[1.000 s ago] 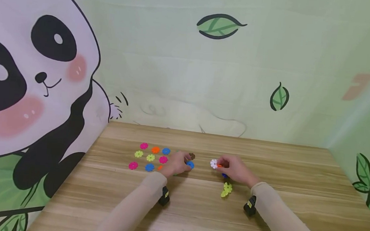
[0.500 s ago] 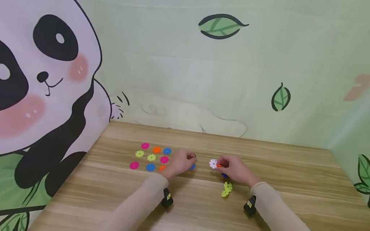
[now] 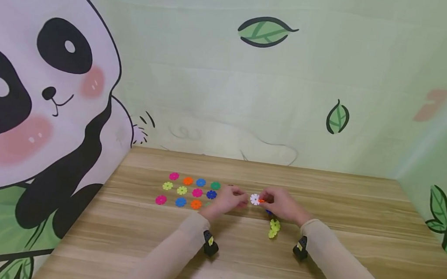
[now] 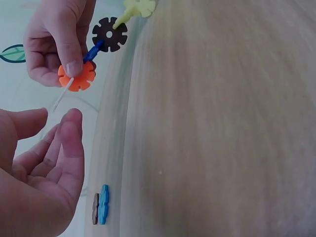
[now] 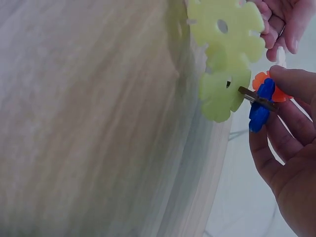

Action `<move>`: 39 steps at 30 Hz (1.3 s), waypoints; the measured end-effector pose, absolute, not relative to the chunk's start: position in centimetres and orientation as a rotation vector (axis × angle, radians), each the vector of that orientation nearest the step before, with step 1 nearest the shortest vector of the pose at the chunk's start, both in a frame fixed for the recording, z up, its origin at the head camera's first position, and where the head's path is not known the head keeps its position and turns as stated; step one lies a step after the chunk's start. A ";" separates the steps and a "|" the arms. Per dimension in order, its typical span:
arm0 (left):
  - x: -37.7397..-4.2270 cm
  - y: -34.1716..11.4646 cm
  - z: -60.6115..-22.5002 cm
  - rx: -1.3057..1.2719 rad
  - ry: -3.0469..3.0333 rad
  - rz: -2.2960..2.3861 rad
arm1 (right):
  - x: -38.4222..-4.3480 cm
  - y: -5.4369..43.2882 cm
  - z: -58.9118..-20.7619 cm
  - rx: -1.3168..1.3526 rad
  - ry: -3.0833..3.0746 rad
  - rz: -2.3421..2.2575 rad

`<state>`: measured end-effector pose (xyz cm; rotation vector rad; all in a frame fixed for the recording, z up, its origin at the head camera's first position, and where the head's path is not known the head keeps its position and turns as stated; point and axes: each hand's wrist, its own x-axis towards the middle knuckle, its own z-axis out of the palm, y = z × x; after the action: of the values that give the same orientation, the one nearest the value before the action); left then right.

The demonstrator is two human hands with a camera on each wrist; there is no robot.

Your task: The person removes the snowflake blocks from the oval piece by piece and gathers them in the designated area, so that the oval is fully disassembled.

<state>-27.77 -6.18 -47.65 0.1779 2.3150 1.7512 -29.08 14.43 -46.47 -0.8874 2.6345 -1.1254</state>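
Observation:
My right hand (image 3: 281, 204) pinches an orange notched plastic disc (image 4: 81, 81) between thumb and fingers. That disc belongs to a chain of interlocking snowflake discs. A white disc (image 3: 254, 199) juts from its left side, seen edge-on in the left wrist view. On its other side follow a blue disc (image 5: 261, 106), a dark brown disc (image 4: 109, 34) and yellow-green discs (image 5: 227, 29) hanging at the end. My left hand (image 3: 227, 201) is just left of the white disc, thumb and fingertips apart with nothing between them.
Loose discs lie in rows on the wooden table left of my left hand, among them a pink disc (image 3: 174, 176), a green disc (image 3: 215, 185) and a dark blue disc (image 3: 211, 194). A light blue disc (image 4: 103, 204) lies below my left hand. A panda-printed backdrop (image 3: 211, 90) stands behind.
My left hand has moved right, from over the loose blue and brown discs toward the white disc, uncovering green and dark blue discs. My right hand and the chain have shifted slightly left.

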 end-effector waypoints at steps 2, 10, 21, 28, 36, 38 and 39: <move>-27.7 -6.1 -47.7 0.184 2.307 1.743 | -29.1 14.3 -46.5 -0.891 2.629 -1.124; -27.4 -5.5 -47.8 0.207 2.261 1.720 | -28.8 14.3 -46.4 -0.962 2.659 -1.047; -27.4 -5.4 -48.5 0.112 2.174 1.799 | -28.8 14.7 -46.6 -0.981 2.652 -1.047; -27.2 -5.3 -48.3 0.091 2.155 1.802 | -28.7 14.9 -46.5 -0.983 2.652 -1.030; -26.8 -5.1 -47.8 0.154 2.183 1.769 | -28.7 14.7 -46.5 -1.030 2.670 -1.007; -26.9 -5.0 -47.9 0.150 2.190 1.762 | -28.8 14.7 -46.5 -1.038 2.671 -1.012; -26.9 -4.9 -47.9 0.146 2.195 1.760 | -28.8 14.7 -46.6 -1.039 2.672 -1.014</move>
<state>-26.86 -4.93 -47.89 0.1458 2.1945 1.7600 -28.76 14.68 -46.57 -1.0392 2.6716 -1.0145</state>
